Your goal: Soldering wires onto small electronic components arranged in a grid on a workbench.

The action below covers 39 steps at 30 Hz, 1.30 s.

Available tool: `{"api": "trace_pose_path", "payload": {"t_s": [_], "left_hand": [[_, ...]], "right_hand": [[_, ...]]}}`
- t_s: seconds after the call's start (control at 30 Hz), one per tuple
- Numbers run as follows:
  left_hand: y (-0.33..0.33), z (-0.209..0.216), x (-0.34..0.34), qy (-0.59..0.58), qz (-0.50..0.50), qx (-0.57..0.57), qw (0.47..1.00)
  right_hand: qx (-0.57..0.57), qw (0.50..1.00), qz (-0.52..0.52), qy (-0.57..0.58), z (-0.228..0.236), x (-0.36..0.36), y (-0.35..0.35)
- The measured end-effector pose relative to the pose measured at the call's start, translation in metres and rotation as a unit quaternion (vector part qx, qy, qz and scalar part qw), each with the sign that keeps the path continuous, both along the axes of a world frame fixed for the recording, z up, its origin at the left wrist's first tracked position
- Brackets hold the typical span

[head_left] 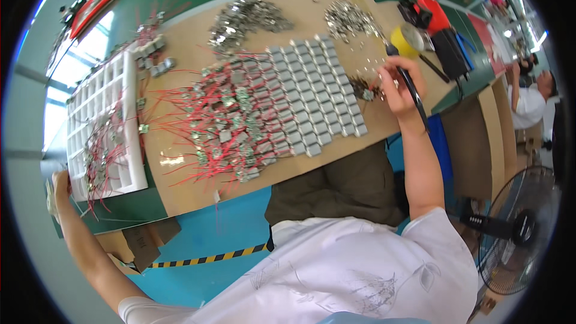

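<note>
My right hand (pixel 403 87) is closed around a black-handled soldering iron (pixel 410 81), its metal end pointing up and left over the table. Below and left of that hand lie grey rectangular battery cells (pixel 315 93), side by side in several rows. Small green circuit boards with red wires (pixel 225 114) cover the left part of these rows. At the far left, my left hand (pixel 61 185) is curled beside the white compartment tray (pixel 137 144). A pale thing shows next to it, too small to make out. More wired boards lie in the tray.
Two piles of shiny metal pieces, one larger (pixel 246 21) and one smaller (pixel 348 19), lie at the table's far side. A yellow roll (pixel 407 40), a red container (pixel 435 13) and a black box (pixel 449 54) stand at the right. A fan (pixel 519 231) stands lower right; another person (pixel 528 105) sits beyond.
</note>
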State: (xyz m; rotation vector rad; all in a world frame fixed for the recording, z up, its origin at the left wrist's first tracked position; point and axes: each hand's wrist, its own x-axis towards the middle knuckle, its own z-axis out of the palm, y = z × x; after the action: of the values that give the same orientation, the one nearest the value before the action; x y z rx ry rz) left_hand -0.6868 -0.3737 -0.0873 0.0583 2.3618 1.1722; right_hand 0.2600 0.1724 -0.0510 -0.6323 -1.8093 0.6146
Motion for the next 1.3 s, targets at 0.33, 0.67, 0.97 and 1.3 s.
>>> {"api": "trace_pose_path", "payload": {"t_s": [0.33,0.67,0.97,1.3], "left_hand": [[-0.004,0.043,0.063,0.104,0.017,-0.129,0.986],[-0.067,0.064,0.045,0.131,0.094,0.241,0.957],[-0.129,0.109,0.138,0.267,0.082,0.385,0.88],[0.086,0.126,0.582,0.378,0.114,0.411,0.822]], "right_hand": [[-0.045,0.998,0.033,0.02,0.001,0.01,-0.001],[-0.044,0.997,0.061,-0.028,0.013,0.021,0.015],[0.075,0.985,0.052,-0.146,0.019,0.017,0.01],[0.015,0.999,0.004,-0.043,0.016,0.035,0.004]]}}
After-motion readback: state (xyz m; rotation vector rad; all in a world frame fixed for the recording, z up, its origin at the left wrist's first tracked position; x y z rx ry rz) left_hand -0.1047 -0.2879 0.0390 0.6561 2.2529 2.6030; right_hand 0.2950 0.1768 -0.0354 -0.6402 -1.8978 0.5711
